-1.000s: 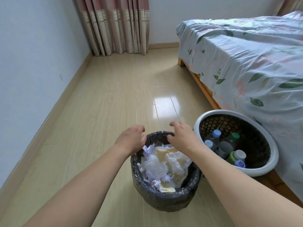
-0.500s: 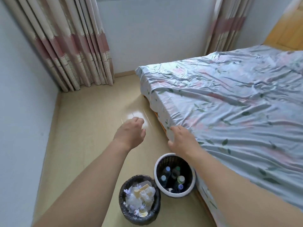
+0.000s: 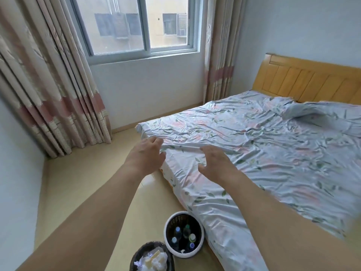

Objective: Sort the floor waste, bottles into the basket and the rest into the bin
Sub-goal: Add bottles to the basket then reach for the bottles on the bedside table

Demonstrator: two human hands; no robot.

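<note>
Far below me on the floor stands the white-rimmed basket [image 3: 169, 249] with several bottles [image 3: 192, 238] upright inside it. To its left is the bin [image 3: 136, 257] with a black liner, filled with crumpled paper and plastic waste [image 3: 152, 262]. Both arms reach forward at chest height over the floor and the bed's edge. My left hand [image 3: 145, 155] and my right hand [image 3: 215, 163] hold nothing, their fingers loosely curled, well above the basket and bin.
A bed [image 3: 263, 153] with a floral sheet and a wooden headboard [image 3: 308, 81] fills the right side. Curtains [image 3: 48, 94] hang at the left beside a window [image 3: 136, 24]. A strip of bare wooden floor [image 3: 78, 182] runs between the left wall and the bed.
The view has risen and tilted up; basket and bin now lie small at the bottom. Both hands have lifted away from the bin and stay without anything in them.
</note>
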